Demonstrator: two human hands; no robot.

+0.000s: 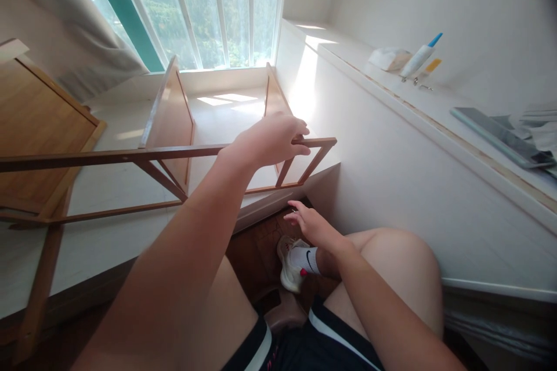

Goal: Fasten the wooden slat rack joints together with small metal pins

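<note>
Pinching the wooden frame (187, 152) between thumb and fingers, my left hand (282, 134) has it running out on both sides. My right hand (314, 225) (fingers loosely spread) hangs lower.

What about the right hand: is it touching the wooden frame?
No, the right hand hangs apart from the wooden frame with a visible gap, while the left hand reaches over it.

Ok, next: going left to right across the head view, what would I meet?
Broad orange-brown wooden panel → narrower brown-edged wooden panel → bare left hand → white plastic tube with blue nozzle → flat grey-green slab.
</note>
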